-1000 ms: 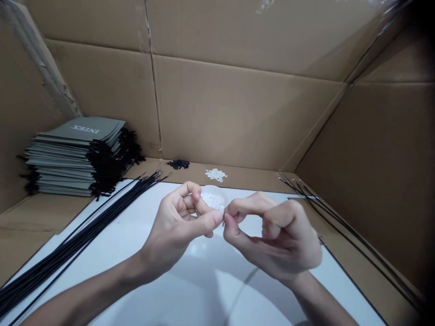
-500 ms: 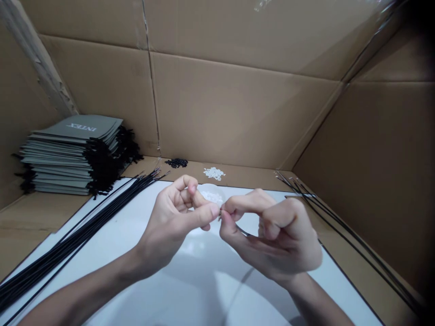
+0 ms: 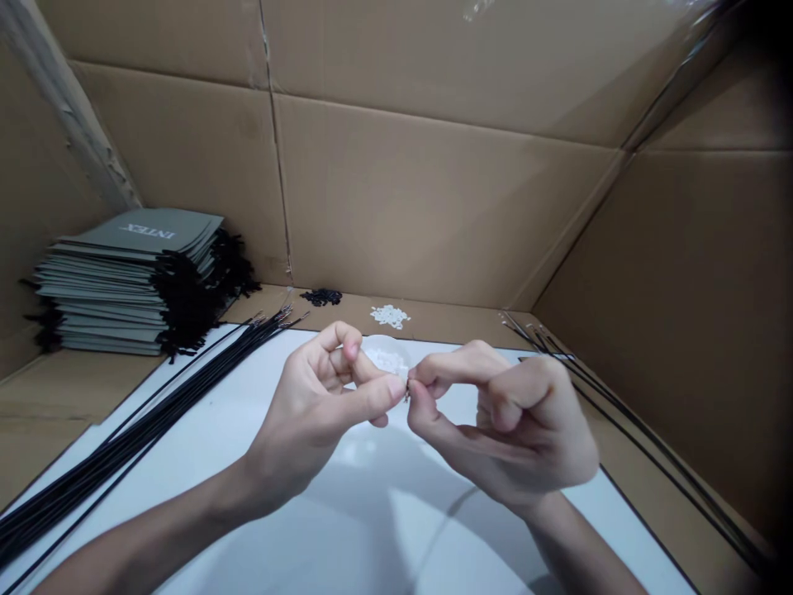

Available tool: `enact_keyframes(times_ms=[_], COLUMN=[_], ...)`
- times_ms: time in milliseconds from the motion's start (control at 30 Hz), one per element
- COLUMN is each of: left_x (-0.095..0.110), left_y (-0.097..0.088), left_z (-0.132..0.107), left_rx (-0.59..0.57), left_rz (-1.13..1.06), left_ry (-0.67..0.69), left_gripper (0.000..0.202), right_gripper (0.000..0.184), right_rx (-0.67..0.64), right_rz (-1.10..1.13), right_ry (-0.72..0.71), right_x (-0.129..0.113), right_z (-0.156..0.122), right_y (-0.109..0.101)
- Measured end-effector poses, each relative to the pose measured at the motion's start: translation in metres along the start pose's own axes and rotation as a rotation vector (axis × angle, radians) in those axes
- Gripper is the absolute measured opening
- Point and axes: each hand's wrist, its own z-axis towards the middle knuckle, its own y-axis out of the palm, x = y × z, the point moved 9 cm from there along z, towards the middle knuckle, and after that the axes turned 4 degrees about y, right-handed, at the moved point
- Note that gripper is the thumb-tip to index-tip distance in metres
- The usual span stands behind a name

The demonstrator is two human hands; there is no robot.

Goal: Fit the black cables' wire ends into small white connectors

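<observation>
Both hands pinch together at one tiny brassy piece (image 3: 407,395), shifted slightly toward 3 o'clock since half a second ago.
The right hand (image 3: 520,426) has moved a little the same way, and the dark wire visible beneath it then is now hidden; the piece looks dark, thin and partly covered by fingertips. The right hand's thumb and forefinger are closed on it; the left hand's (image 3: 313,413) are closed beside it, anything between them hidden. The piece is above the white bench (image 3: 248,397). From it, a dish (image 3: 377,340) of white bits and a white pile (image 3: 390,316) lie toward 12 o'clock, a black pile (image 3: 320,297) near 11, a grey stack (image 3: 111,285) at 10, black wires (image 3: 154,419) around 9.
</observation>
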Motion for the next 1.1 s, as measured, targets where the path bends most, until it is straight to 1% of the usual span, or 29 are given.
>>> enact_keyframes(times_ms=[233,333,467,533,600,700,767,933,1100], left_x=[0.000,-0.001,-0.001,-0.001,0.001,0.006,0.010,0.020,0.026], left_y=[0.000,0.000,-0.002,-0.001,0.001,0.005,0.007,0.006,0.007], left_z=[-0.001,0.000,0.002,0.002,0.002,0.001,0.001,0.000,-0.002], left_rx=[0.004,0.007,0.020,0.021,0.009,-0.019,-0.027,-0.027,-0.023], left_rz=[-0.005,0.002,0.000,-0.012,-0.018,0.013,0.052,0.158,0.206], left_ry=[0.001,-0.009,-0.016,-0.028,-0.030,0.005,0.039,0.116,0.157], left_gripper=[0.040,0.042,0.041,0.041,0.040,0.038,0.042,0.043,0.034], right_gripper=[0.048,0.048,0.047,0.046,0.045,0.044,0.045,0.045,0.045], right_rx=[0.029,0.004,0.051,0.055,0.068,0.117,0.133,0.128,0.115], right_rz=[0.027,0.005,0.034,0.067,0.159,0.314,0.359,0.373,0.368], right_ry=[0.009,0.013,0.027,0.049,0.109,0.213,0.236,0.237,0.248], right_x=[0.001,0.002,0.006,0.009,0.014,0.024,0.025,0.024,0.025], right_z=[0.000,0.000,0.000,-0.001,-0.001,-0.002,-0.001,-0.001,-0.002], right_y=[-0.002,0.001,-0.001,0.000,-0.001,-0.005,-0.006,-0.007,-0.008])
